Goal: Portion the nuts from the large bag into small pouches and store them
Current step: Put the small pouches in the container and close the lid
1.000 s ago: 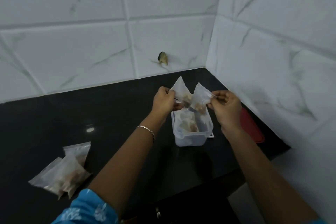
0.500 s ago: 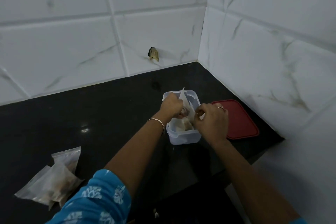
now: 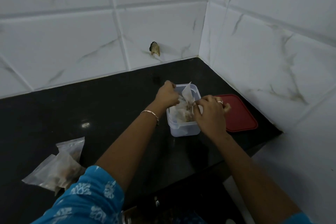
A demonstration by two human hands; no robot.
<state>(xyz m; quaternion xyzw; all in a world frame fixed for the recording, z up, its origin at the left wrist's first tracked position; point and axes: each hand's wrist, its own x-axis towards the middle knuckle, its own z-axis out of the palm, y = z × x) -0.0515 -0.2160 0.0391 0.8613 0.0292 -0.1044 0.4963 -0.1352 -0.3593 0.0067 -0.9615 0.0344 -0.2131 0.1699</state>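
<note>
Left hand and right hand crowd together over the clear tub, each pinching a nut pouch half tucked inside, and the trick looks to be pressing them flat so the red lid just right of the hands closes.

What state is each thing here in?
clear container: open, holds pouches.
red lid: off, flat on counter.
pouches in container: gripped, one corner sticking up.
pouches on counter: piled, untouched.
left hand: gripping pouches in container.
right hand: pinching pouches in container.
</note>
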